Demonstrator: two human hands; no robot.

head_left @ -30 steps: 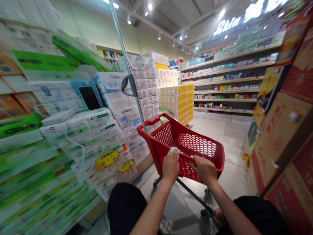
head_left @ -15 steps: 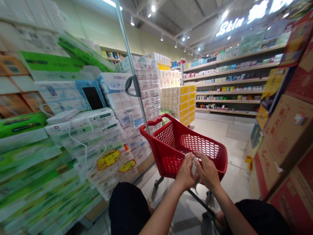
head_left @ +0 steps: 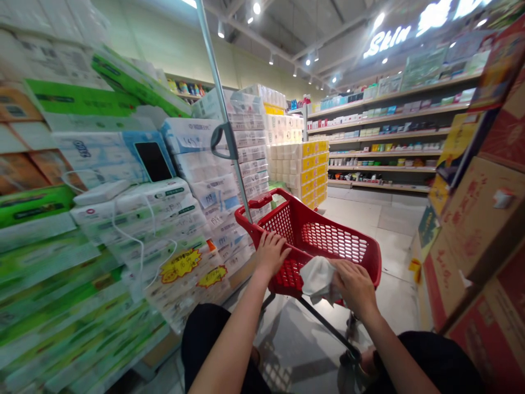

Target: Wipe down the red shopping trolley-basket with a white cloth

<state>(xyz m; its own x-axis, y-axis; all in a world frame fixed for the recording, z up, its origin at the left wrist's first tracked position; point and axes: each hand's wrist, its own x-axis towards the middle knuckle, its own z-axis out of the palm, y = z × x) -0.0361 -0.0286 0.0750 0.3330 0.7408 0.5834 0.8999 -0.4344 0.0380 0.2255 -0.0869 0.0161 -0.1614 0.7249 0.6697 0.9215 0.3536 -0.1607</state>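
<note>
A red plastic shopping cart (head_left: 334, 241) stands right in front of me, its side toward my knees. My left hand (head_left: 270, 253) is on the cart's near rim, fingers curled over the edge. In my right hand (head_left: 356, 285) is a crumpled white cloth (head_left: 318, 278), which hangs over the near rim toward the cart's other end. The fingertips of that hand are partly hidden by the cloth. A metal pole with a grey loop handle (head_left: 225, 141) rises at the cart's handle end.
Stacked tissue packs (head_left: 213, 186) fill the left side, with a black-screened phone (head_left: 153, 161) and white cables on them. Cardboard boxes (head_left: 479, 219) are piled on the right. Shelves of small products (head_left: 377, 131) line the back, beyond a pale tiled floor (head_left: 356, 210).
My hands were together around the white cloth and have parted. The left moved left onto the cart's rim; the right kept the cloth, which now hangs more spread out.
</note>
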